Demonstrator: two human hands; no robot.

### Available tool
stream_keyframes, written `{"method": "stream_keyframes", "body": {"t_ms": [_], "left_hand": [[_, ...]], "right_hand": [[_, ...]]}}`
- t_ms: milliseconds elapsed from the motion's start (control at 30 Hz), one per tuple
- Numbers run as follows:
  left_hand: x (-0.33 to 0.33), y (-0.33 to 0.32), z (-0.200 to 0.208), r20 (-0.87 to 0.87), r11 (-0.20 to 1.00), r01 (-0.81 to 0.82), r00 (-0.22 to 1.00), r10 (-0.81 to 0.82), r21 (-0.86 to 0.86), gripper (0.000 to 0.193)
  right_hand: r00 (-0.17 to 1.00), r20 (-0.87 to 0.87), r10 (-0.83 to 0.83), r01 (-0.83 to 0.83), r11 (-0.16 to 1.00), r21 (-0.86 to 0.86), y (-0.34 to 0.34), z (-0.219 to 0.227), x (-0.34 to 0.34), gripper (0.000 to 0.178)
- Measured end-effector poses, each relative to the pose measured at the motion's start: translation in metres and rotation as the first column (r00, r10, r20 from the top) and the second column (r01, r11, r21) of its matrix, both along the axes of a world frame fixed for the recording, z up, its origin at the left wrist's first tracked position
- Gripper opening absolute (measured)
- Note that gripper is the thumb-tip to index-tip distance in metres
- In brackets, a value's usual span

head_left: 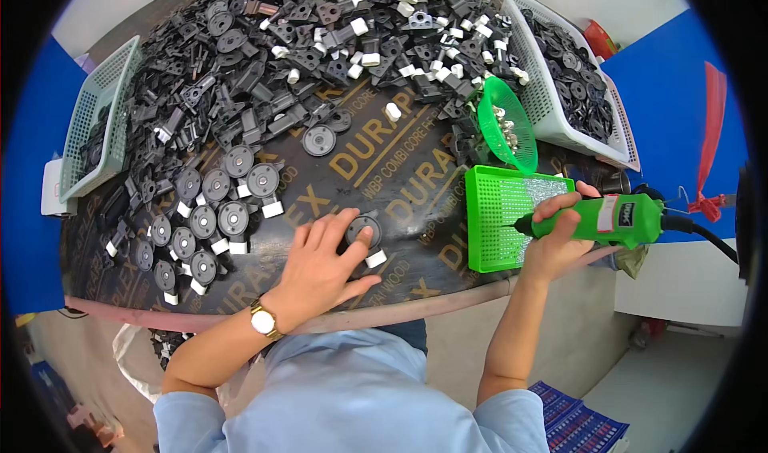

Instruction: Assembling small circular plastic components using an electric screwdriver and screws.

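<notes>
wheel [362, 222] pressed under spread left hand [322, 267], screwdriver [606, 219] clasped by right hand [555, 235]!
a batch [202, 221] seemingly done, a heap [232, 77] left.

The hands [314, 267] touch a black disc [368, 223] and a green screwdriver [590, 218].

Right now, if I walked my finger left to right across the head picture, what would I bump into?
Pale green basket, round black parts with white ends, left hand, green tray, red ribbon. The right hand and green power tool overlap the tray, so I skipped them.
</notes>
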State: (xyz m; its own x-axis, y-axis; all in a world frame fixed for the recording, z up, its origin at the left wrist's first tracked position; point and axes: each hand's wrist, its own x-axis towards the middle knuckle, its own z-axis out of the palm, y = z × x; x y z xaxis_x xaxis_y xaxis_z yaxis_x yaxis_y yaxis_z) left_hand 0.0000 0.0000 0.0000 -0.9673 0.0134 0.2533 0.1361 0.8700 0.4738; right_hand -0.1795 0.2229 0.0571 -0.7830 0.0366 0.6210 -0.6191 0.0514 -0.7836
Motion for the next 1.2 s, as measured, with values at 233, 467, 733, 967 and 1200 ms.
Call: {"method": "stream_keyframes", "body": {"t_ms": [233, 467, 733, 967, 1200], "left_hand": [[-0.005, -0.006, -0.005, -0.107, 0.998, -0.058, 0.992, 0.059, 0.013, 0.051], [-0.003, -0.011, -0.007, -0.127, 0.999, -0.035, 0.991, 0.036, 0.005, 0.053], [-0.004, -0.011, -0.007, -0.157, 0.999, -0.053, 0.986, 0.053, 0.003, 0.049], [-0.002, -0.012, -0.007, -0.163, 0.999, -0.043, 0.986, 0.044, 0.009, 0.051], [-0.005, -0.007, -0.008, -0.202, 0.999, -0.041, 0.978, 0.042, 0.010, 0.050]], "right_hand": [[0.958, -0.059, 0.280, -0.286, 0.930, -0.230, -0.047, 0.032, 0.027, 0.067], [0.772, -0.027, 0.635, -0.628, 0.756, -0.184, -0.123, 0.011, 0.050, 0.074], [0.713, 0.043, 0.699, -0.691, 0.712, -0.121, -0.135, 0.005, 0.055, 0.067], [0.829, 0.089, 0.553, -0.552, 0.833, -0.040, -0.148, -0.007, 0.072, 0.050], [0.818, 0.135, 0.560, -0.558, 0.828, -0.054, -0.153, 0.001, 0.067, 0.052]]}}
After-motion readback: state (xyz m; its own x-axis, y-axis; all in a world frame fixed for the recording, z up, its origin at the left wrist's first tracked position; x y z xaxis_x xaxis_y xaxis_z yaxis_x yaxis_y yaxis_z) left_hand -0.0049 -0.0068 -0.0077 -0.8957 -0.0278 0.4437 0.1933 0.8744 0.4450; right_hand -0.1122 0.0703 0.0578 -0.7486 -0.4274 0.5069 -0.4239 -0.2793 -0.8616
